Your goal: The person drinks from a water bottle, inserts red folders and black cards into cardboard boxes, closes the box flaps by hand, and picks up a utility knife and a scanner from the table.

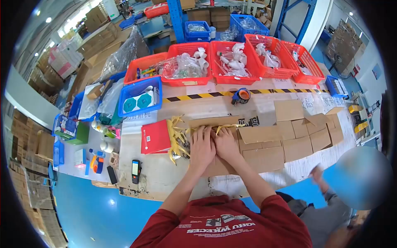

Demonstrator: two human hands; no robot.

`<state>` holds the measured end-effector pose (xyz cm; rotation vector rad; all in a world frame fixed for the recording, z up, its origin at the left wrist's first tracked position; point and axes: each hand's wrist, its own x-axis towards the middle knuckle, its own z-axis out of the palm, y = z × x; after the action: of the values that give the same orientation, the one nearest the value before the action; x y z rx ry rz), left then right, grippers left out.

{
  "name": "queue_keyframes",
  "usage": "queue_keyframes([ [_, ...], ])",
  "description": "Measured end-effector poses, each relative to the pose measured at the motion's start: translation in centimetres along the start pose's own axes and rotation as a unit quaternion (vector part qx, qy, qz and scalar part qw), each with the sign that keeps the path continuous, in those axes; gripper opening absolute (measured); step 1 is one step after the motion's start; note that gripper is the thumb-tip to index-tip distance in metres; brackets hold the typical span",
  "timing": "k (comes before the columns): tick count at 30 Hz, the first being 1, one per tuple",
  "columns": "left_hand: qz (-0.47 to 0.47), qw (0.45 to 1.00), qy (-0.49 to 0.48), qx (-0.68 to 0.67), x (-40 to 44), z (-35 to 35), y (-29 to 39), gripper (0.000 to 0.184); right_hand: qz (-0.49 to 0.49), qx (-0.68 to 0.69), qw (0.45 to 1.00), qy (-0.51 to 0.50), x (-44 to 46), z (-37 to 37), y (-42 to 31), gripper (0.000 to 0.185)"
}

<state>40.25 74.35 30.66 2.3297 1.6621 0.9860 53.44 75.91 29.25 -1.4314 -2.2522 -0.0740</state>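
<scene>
A brown cardboard box (217,168) lies at the front middle of the table, with its far flap (213,121) raised. My left hand (202,144) and my right hand (226,144) are side by side over it, thumbs close together. The fingers of both are bent and closed at the box; their tips are partly hidden. Yellow paper strips (178,140) stick out left of my left hand, and more show near the right fingers. A red booklet (155,137) lies to the left. Flattened, overlapping cardboard boxes (264,159) spread out to the right.
Several red baskets (188,78) with plastic-wrapped items line the back. A blue bin (140,109) stands at the left. Tape (241,96) sits behind the boxes, and a handheld scanner (135,171) is near the front edge. A person in grey (324,217) is at the right.
</scene>
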Motion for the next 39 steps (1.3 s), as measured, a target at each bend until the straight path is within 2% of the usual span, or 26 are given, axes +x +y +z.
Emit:
queue_keyframes([
  [1, -0.001, 1.000, 0.003, 0.000, 0.3, -0.1, 0.1, 0.059, -0.003, -0.001, 1.000, 0.001, 0.3, -0.5, 0.0, 0.028],
  [5, 0.007, 0.998, 0.043, 0.055, 0.3, -0.8, 0.5, 0.057, 0.008, 0.055, 0.975, 0.217, 0.8, -2.7, -1.0, 0.029],
  [6, 0.005, 0.997, 0.047, 0.055, 0.3, -0.8, 0.3, 0.057, 0.003, 0.055, 0.975, 0.217, 0.8, -2.4, -1.1, 0.029],
  [10, 0.030, 0.995, -0.031, 0.085, -0.1, 0.4, -0.7, 0.054, 0.036, -0.012, 0.995, 0.095, 0.5, 0.0, -0.5, 0.029],
  [14, 0.021, 0.996, -0.037, 0.078, -0.9, 1.3, -1.4, 0.045, 0.048, 0.021, 0.998, 0.034, -0.4, 0.5, -0.3, 0.029],
  [17, 0.033, 0.997, 0.057, -0.030, -1.0, 1.3, -1.8, 0.039, 0.042, 0.111, 0.987, 0.105, -0.2, 0.2, -0.1, 0.029],
  [18, 0.021, 0.998, 0.043, -0.038, -1.6, 1.1, -1.5, 0.039, 0.051, 0.112, 0.989, 0.087, -0.7, -0.1, -0.2, 0.029],
  [20, 0.024, 0.992, 0.063, -0.106, -1.7, 0.5, -1.1, 0.032, 0.062, 0.149, 0.972, 0.168, -0.6, -0.8, 0.1, 0.034],
  [21, 0.022, 0.992, 0.055, -0.112, -2.1, 0.1, -0.7, 0.032, 0.070, 0.146, 0.973, 0.163, -0.9, -1.0, 0.1, 0.034],
  [25, 0.132, 0.976, -0.082, -0.149, -3.3, -2.3, -0.4, 0.026, 0.192, 0.270, 0.930, 0.160, -1.4, -1.5, -0.4, 0.036],
  [27, 0.141, 0.977, -0.046, -0.155, -3.3, -4.8, -1.1, 0.023, 0.111, 0.198, 0.952, 0.205, -1.1, -4.0, -2.0, 0.033],
  [28, 0.079, 0.979, -0.028, -0.185, -3.1, -5.4, -2.7, 0.024, 0.106, 0.196, 0.954, 0.199, -0.6, -5.3, -1.7, 0.033],
  [30, -0.047, 0.965, 0.184, -0.181, -0.3, -5.8, -5.3, 0.018, 0.148, 0.109, 0.979, 0.087, -0.5, -7.6, -0.1, 0.028],
  [32, -0.110, 0.976, 0.187, -0.026, 1.1, -3.8, -9.3, 0.016, 0.221, -0.019, 0.974, -0.044, 0.8, -8.8, 2.3, 0.030],
  [33, -0.124, 0.972, 0.196, -0.033, 1.4, -4.1, -9.9, 0.016, 0.207, -0.029, 0.976, -0.051, 1.4, -7.9, 3.4, 0.030],
  [34, -0.169, 0.984, 0.039, -0.041, 1.7, -4.3, -10.3, 0.018, 0.261, -0.032, 0.956, -0.131, 1.3, -6.1, 4.9, 0.030],
  [35, -0.200, 0.971, -0.119, -0.061, 2.2, -3.9, -10.6, 0.020, 0.317, -0.047, 0.925, -0.204, 1.1, -4.6, 6.9, 0.030],
  [37, -0.174, 0.977, -0.077, -0.097, 2.1, -1.6, -11.8, 0.025, 0.281, -0.073, 0.938, -0.187, -0.1, -1.8, 9.5, 0.026],
  [39, -0.175, 0.972, -0.083, -0.129, 2.6, -1.5, -9.7, 0.025, 0.273, -0.144, 0.937, -0.164, -0.4, -4.6, 9.7, 0.024],
])
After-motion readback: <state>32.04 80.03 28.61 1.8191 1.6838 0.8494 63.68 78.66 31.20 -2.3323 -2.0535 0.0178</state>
